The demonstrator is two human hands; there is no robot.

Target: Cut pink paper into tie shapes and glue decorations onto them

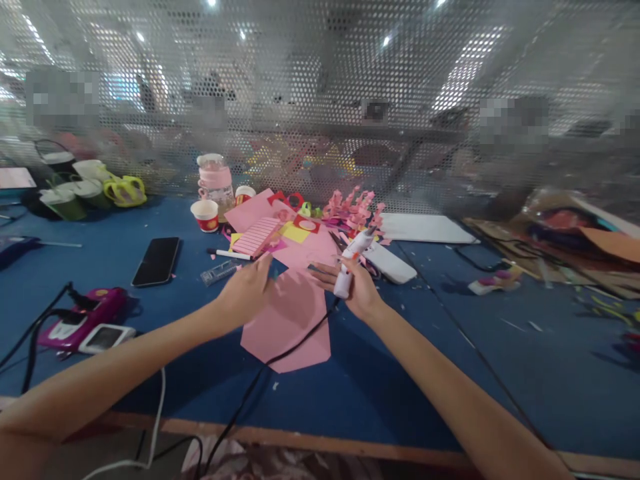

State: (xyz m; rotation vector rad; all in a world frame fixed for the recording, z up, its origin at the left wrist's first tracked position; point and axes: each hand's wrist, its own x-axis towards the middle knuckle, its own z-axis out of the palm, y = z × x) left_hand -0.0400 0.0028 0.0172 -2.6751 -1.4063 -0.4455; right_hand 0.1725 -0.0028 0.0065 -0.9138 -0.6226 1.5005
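Observation:
My right hand (364, 293) grips a white hot glue gun (345, 273), its nozzle pointing up and to the right. The fingers reach out behind the handle toward the left, and a black cord (300, 341) runs down from the gun across the paper. My left hand (246, 293) is closed, fingers curled in, over the left edge of a pink sheet of paper (293, 327). Blur at its fingertips hides what they hold, if anything. Beyond the hands lie more pink sheets, a striped pink piece (257, 237) and a black-and-white marker (230, 254).
On the left are a phone (157, 261), a purple power strip (103, 310) and a paper cup (205, 216). Behind stand a pink-banded bottle (216, 179) and pink flower sprigs (353, 210). A white box (390, 262) lies right of the gun. Perforated metal mesh (320, 87) closes the back.

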